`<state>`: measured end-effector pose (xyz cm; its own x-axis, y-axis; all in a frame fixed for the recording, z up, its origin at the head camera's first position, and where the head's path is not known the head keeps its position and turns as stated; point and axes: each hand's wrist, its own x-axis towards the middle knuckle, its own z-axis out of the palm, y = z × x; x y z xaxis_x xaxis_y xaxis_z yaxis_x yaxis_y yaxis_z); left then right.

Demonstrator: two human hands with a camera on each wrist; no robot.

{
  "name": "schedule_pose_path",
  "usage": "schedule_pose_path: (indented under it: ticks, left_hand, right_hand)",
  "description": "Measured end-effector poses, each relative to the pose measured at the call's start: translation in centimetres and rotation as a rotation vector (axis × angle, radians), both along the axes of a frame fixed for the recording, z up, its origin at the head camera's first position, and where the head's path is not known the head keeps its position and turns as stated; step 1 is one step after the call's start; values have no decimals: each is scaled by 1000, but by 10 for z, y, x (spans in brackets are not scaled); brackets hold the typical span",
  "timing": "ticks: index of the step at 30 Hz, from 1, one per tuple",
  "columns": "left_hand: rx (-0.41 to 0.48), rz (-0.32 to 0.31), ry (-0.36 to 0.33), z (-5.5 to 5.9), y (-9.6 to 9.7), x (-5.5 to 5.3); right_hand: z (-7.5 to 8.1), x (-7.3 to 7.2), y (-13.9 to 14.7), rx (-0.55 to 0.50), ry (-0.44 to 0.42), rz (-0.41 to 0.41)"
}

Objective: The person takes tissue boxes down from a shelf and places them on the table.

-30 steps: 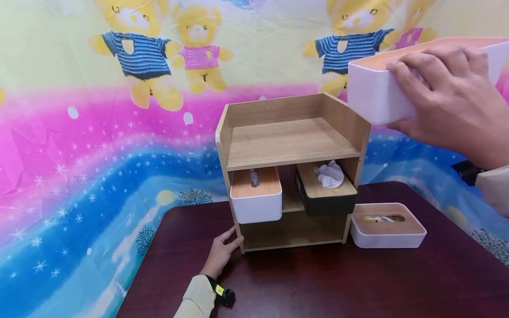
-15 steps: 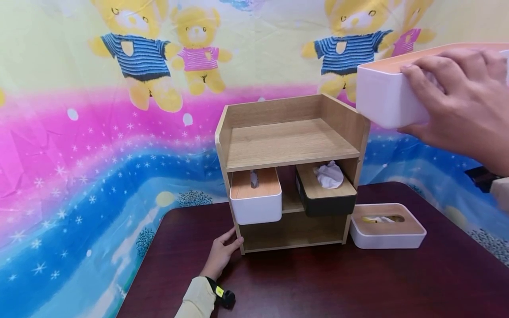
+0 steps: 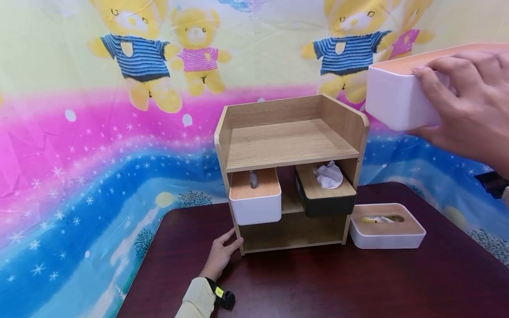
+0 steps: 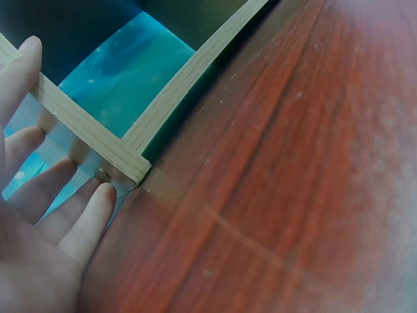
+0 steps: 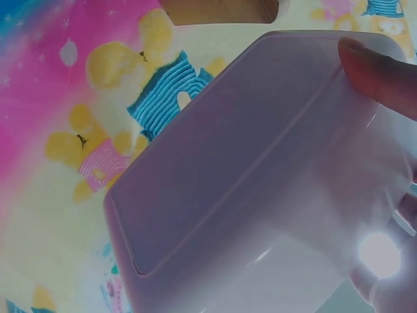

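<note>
My right hand grips a long white tissue box with a wood-coloured lid, raised in the air right of a wooden desktop shelf. The right wrist view shows that box's smooth underside with my thumb pressed against it. Low on the shelf's left side panel, my left hand holds on, thumb at the front edge and fingers along the outer face. In the middle compartment, a white tissue box sits left and a black tissue box with tissue sticking out sits right, both jutting forward.
A flat white tissue box with a wooden lid lies on the dark red table, right beside the shelf. Behind the table hangs a cloth printed with bears.
My right hand has carried the tissue box a little right and slightly down, away from the shelf. The left hand and the other boxes have kept their places.
</note>
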<state>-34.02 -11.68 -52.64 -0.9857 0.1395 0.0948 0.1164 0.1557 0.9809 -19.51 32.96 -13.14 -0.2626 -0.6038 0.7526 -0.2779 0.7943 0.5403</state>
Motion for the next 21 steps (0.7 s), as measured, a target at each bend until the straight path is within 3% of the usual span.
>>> schedule_pose_path:
  ticks: [4, 14, 21]
  left_hand:
    - [-1, 1, -1, 1, 0, 0]
    - [-11, -2, -7, 1, 0, 1]
    - [0, -4, -11, 5, 1, 4]
  right_hand:
    - [-2, 0, 3, -3, 10, 1]
    - [-11, 8, 9, 16, -32, -106]
    - [-20, 9, 13, -2, -40, -103]
